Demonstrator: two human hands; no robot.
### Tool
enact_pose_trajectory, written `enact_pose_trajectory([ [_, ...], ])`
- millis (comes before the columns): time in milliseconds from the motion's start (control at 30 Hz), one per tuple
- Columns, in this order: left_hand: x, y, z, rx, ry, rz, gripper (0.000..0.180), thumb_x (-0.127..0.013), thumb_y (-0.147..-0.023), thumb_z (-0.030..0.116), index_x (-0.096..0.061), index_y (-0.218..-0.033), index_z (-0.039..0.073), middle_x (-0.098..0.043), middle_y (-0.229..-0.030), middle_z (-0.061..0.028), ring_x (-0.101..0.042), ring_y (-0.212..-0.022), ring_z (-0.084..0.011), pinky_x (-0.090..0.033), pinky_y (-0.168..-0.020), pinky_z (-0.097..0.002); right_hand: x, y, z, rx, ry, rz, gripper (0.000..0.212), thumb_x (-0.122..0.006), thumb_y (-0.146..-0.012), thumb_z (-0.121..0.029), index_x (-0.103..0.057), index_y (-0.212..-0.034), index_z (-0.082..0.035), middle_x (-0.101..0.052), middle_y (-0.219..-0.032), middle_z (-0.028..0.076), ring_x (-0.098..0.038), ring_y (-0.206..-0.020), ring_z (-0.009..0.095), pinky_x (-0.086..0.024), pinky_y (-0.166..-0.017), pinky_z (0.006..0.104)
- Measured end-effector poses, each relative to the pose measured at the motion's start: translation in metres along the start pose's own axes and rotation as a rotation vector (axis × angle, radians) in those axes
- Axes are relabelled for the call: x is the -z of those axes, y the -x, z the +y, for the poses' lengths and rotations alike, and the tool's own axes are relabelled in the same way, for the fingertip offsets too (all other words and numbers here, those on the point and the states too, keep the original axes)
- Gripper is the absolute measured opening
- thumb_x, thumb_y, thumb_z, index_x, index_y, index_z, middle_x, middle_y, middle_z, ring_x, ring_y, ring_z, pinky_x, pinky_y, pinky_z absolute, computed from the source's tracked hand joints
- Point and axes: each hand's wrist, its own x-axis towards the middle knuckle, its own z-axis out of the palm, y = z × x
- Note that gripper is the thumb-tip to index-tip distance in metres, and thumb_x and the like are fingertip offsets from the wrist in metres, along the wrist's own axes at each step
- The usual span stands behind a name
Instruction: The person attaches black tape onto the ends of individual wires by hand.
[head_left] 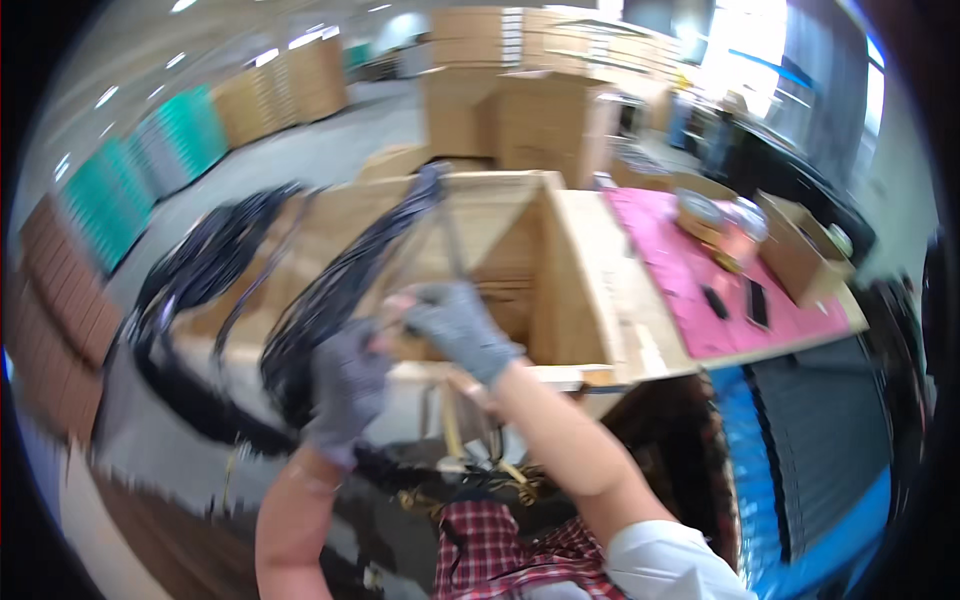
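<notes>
Dark-red checked cloth [478, 540] covers my front, nearest the camera, with a loose white sleeve [665, 560] around my right upper arm. Beyond it, my left hand [348, 385], in a grey knit glove, is beside the low end of a long bundle of thin black cables [345, 280] — so close that the two overlap in view, though blur hides whether they touch. Its fingers look curled, but I cannot tell whether they hold any strands. That bundle lies across an open pale-wood box [585, 285], its long axis slanting from the far rim, up and to the right, down to the near rim on my left. My right hand [458, 322], gloved in the same grey, is on the other side of it, farther off; its fingertips point left, toward my left thumb and the bundle's middle. Those fingers seem drawn narrow, yet I cannot tell whether anything is pinched there. Farther left, a second thick bundle of black cables [215, 255] drapes over the box's left side — well apart from both hands. To the right, a bright pink sheet [660, 260] carries a round tan tape roll [697, 213].
</notes>
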Motion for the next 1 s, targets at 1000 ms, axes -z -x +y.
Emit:
enact_pose_trajectory([
  [1000,0.000,0.014,-0.017,0.553,0.537,-0.096,0.018,-0.053,-0.084,0.017,-0.061,-0.079,0.002,-0.051,-0.058,0.0021,-0.041,-0.049,-0.0027,-0.032,-0.044,-0.0173,-0.018,0.021,0.003,-0.253,-0.748,-0.093,0.039,-0.054,-0.085,-0.032,-0.058,-0.102,0.003,-0.061,-0.088,0.008,-0.057,-0.082,0.014,-0.044,-0.077,0.0253],
])
